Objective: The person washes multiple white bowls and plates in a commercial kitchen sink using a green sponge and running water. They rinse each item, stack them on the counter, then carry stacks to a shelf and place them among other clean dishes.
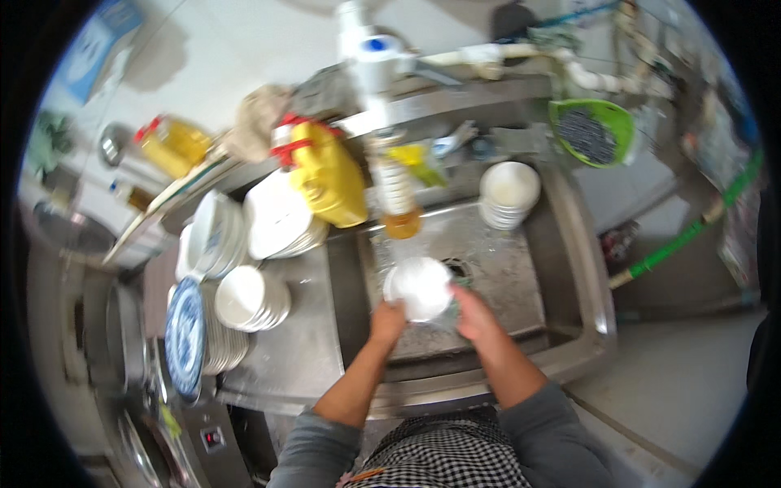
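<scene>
A white bowl (420, 288) is held over the basin of a stainless steel sink (506, 274), below the faucet's orange-tipped spout (403, 224). My left hand (388, 320) grips its near left rim. On its right side, my right hand (475, 310) holds the rim; motion blur hides the exact finger placement. Part of the drain (456, 266) shows behind the bowl. A stack of white bowls (510, 194) stands in the basin's far right corner.
Left of the basin, the steel drainboard (299, 323) carries stacked white bowls (251, 299), blue-patterned plates (185, 337), square white dishes (279, 213) and a yellow jug (329, 174). A green basket (592, 133) sits beyond the right rim, near a green pole (677, 235).
</scene>
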Demonstrator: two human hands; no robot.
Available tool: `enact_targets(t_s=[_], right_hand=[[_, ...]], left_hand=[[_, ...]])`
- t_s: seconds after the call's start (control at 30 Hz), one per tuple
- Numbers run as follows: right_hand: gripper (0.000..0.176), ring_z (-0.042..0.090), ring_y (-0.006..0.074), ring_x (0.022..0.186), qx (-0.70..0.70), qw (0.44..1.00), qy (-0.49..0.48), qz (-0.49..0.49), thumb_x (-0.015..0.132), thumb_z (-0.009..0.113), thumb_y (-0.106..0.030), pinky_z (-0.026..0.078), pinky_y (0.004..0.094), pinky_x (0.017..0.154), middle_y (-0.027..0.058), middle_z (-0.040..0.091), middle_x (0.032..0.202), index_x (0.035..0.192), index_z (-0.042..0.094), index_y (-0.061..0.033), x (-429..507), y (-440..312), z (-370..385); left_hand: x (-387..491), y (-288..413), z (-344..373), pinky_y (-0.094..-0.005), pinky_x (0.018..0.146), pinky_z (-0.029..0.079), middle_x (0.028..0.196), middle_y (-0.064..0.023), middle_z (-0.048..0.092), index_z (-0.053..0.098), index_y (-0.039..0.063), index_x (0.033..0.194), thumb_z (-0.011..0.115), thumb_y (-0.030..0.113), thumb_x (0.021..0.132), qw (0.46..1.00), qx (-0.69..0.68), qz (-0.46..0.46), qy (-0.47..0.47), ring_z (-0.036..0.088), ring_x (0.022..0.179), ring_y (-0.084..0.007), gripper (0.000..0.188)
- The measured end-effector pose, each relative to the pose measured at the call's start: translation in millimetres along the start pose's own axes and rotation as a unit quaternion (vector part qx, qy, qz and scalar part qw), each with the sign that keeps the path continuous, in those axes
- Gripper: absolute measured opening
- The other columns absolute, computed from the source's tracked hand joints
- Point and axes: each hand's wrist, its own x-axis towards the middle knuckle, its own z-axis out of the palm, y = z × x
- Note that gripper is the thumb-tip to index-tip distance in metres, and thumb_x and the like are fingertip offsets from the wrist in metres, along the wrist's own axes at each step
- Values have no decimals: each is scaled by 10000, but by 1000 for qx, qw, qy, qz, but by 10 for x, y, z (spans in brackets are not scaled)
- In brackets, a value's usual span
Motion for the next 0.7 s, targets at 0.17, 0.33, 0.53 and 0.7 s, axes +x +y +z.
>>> enact_targets(t_s=[0.17,0.33,0.53,0.7], right_hand=[[530,577,234,1122,89,995,37,17,957,459,-536,461,419,944,53,614,1235,1230,586,-100,-87,-115,50],[427,606,216,1060,58,990,128,-26,1012,386,-421,498,395,873,50,634,1206,1197,600,-100,-237,-29,111],[394,662,201,806,6,999,47,11,998,444,-402,532,332,652,63,694,1001,1124,623,-74,-406,4,45],[353,628,142,755,-346,931,108,48,950,581,-379,516,300,617,47,683,920,1052,659,-50,-521,26,109]], left_hand=[[-159,78,194,-266,361,316,595,-70,569,591,0,983,519,205,925,953,-179,-163,-184,416,412,-114,225],[-140,156,320,-269,364,314,581,-61,545,586,8,945,494,165,919,956,-198,-177,-124,427,416,-123,184],[59,463,284,-390,458,443,623,-135,612,630,34,855,510,177,874,990,139,35,-17,608,537,-257,188],[118,856,-218,-408,636,509,781,-117,664,623,78,1120,564,177,830,727,537,392,174,654,734,-284,312]])
